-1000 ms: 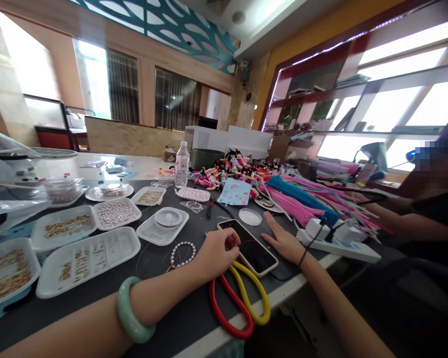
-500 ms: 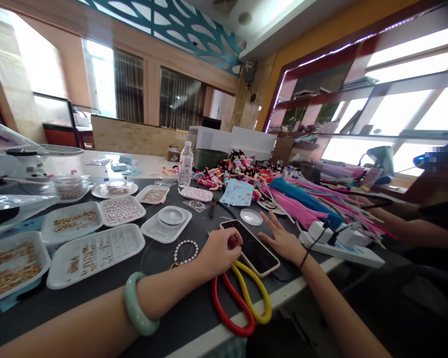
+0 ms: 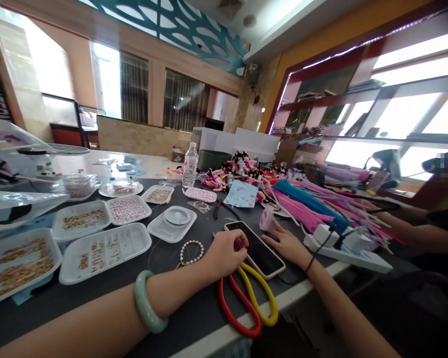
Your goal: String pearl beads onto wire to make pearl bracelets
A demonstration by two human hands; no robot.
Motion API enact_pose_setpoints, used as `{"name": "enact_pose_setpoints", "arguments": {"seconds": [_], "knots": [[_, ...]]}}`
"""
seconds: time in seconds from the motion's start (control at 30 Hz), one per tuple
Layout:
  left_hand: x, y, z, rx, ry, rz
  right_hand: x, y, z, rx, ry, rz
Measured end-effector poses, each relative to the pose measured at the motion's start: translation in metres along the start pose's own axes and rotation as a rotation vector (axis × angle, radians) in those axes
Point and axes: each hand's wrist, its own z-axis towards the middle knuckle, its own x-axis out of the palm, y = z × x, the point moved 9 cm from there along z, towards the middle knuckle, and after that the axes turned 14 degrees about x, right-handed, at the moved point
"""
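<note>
My left hand (image 3: 229,252) is curled with its fingertips together, beside the phone (image 3: 263,251) and above red and yellow looped handles (image 3: 245,332). Whatever it pinches is too small to make out. A green bangle (image 3: 145,301) circles that wrist. Across the phone, my right hand (image 3: 289,247) has its fingertips on a small clear round dish (image 3: 266,218), which stands tilted on edge and looks pinkish. To the left of my left hand lies a pearl bead bracelet (image 3: 191,252). The tool end of the looped handles is hidden by my hand.
White trays of gold pieces (image 3: 104,253) and pink beads (image 3: 129,210) cover the left side. A spool on a tray (image 3: 177,216), a water bottle (image 3: 190,166) and piled dolls (image 3: 242,166) stand farther back. Pipe cleaners (image 3: 306,206), a power strip (image 3: 353,256) and another person's arm (image 3: 414,229) are right.
The clear dish, flat on the table before, is now tipped up on edge at my right fingertips. My left hand stays curled in place. The view has shifted slightly.
</note>
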Motion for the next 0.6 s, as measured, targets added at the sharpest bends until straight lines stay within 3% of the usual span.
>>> {"name": "enact_pose_setpoints", "arguments": {"seconds": [0.13, 0.33, 0.43, 0.6], "knots": [[0.001, 0.002, 0.0, -0.007, -0.001, -0.003, 0.002, -0.002, 0.001, -0.005, -0.008, 0.022], [0.001, 0.006, 0.001, -0.003, -0.014, 0.008, -0.013, -0.02, 0.003, 0.073, -0.172, 0.191], [-0.002, 0.005, 0.001, -0.001, -0.031, 0.018, -0.009, -0.03, 0.0, 0.121, -0.124, 0.175], [-0.006, 0.001, 0.001, 0.009, -0.054, 0.025, -0.006, -0.042, -0.023, 0.044, -0.001, 0.139]]}}
